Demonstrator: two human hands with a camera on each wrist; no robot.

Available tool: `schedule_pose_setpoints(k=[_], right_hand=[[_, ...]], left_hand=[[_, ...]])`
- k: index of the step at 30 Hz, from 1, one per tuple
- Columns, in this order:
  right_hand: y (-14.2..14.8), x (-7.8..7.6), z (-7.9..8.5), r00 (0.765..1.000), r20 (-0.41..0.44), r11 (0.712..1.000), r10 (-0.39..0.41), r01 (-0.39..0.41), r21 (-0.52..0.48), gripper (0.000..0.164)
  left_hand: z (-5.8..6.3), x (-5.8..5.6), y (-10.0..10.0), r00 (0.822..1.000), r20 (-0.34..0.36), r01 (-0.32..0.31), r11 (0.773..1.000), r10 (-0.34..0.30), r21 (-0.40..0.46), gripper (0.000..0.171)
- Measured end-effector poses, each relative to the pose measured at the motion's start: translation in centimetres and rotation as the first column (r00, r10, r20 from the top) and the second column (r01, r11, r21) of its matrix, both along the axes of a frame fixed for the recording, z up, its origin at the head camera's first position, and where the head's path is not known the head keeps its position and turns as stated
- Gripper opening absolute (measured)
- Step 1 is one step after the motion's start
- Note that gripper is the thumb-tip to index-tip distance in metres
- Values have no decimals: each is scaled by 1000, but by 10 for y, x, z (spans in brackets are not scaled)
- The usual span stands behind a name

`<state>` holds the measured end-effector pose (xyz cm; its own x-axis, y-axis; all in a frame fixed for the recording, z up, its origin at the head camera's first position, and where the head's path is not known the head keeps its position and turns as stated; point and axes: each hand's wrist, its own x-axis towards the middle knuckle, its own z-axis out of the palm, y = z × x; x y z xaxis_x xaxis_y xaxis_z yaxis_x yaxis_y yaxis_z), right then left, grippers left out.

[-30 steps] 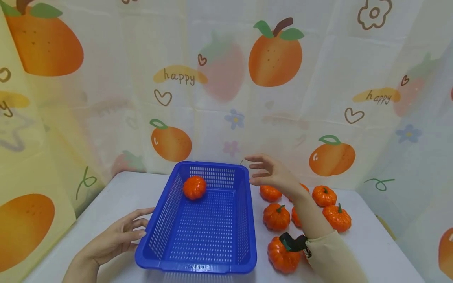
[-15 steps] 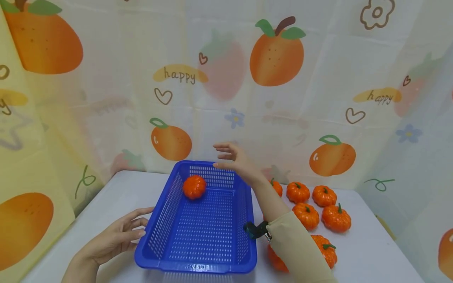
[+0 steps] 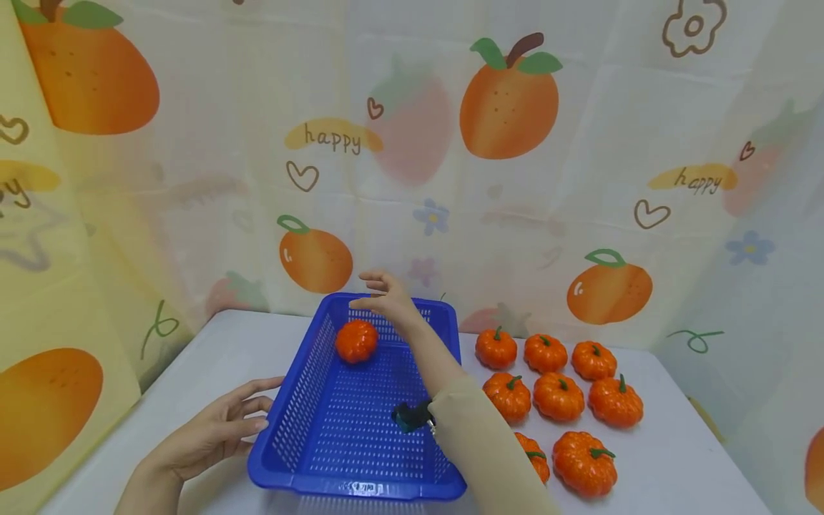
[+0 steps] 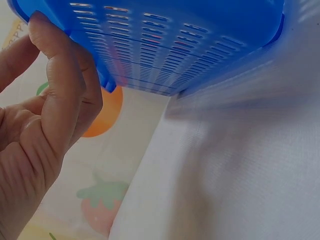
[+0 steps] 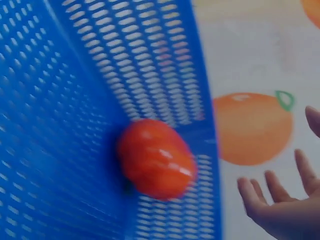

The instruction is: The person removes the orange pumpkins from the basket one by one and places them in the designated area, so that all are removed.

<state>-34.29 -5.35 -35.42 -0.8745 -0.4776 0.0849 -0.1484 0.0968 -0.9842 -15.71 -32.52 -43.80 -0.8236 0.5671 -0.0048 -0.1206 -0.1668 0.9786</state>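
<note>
A blue plastic basket (image 3: 360, 489) with perforated walls stands on the white table. In its far left corner lies one small orange pumpkin (image 3: 357, 341), also seen in the right wrist view as a blurred pumpkin (image 5: 157, 160). My left hand (image 3: 215, 429) is at the basket's left side, its loosely bent fingers at the rim; the left wrist view shows a fingertip against the blue edge (image 4: 42, 17). Above the basket's far end is my right hand (image 3: 389, 300), fingers spread and holding nothing. Its forearm crosses over the basket and hides part of the right wall.
Several orange pumpkins (image 3: 558, 395) with green stems stand in rows on the table (image 3: 669, 443) right of the basket. The sleeve partly covers the nearest left pumpkin (image 3: 536, 458). A fruit-printed cloth (image 3: 386, 179) hangs behind the table.
My right hand has moved left, from beside the basket's right rim to above its far end, uncovering pumpkins on the right. My left hand and the pumpkin in the basket have stayed put.
</note>
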Motion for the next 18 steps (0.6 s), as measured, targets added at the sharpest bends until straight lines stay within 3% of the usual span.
schedule_pose_setpoints(k=[7,18], right_hand=[[-13,0,-23,999,-39,986,-21,27,162,64],[-16,-4,-48,993,-112,935,23,18,353,71]], left_hand=[[1,-1,2,999,11,-44,997,45,-64,52],[-2,-1,0,1000,5,-17,1000,17,-17,53]])
